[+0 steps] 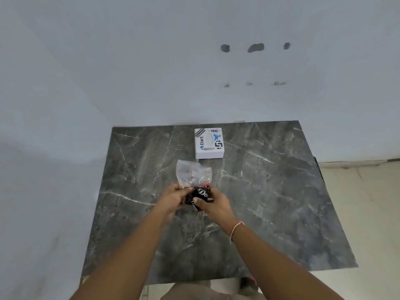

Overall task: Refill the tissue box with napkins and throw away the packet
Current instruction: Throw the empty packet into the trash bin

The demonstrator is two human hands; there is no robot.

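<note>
One tissue box (208, 143), one packet (193, 172), one black napkin bundle (200, 195), two hands: left (175, 198), right (214, 204); one table (270, 202).

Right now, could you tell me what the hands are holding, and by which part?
Both hands hold the packet at its near end: left hand on the clear plastic's lower edge, right hand on the black printed part.

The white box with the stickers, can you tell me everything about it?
The white box is squarish with rounded corners, lying flat at the far end of the dark marble table, near the wall. Its top has a pale oval opening in the middle and stickers around it, reading "Dart" and "code". Nothing touches it; the plastic packet lies just in front.
</note>
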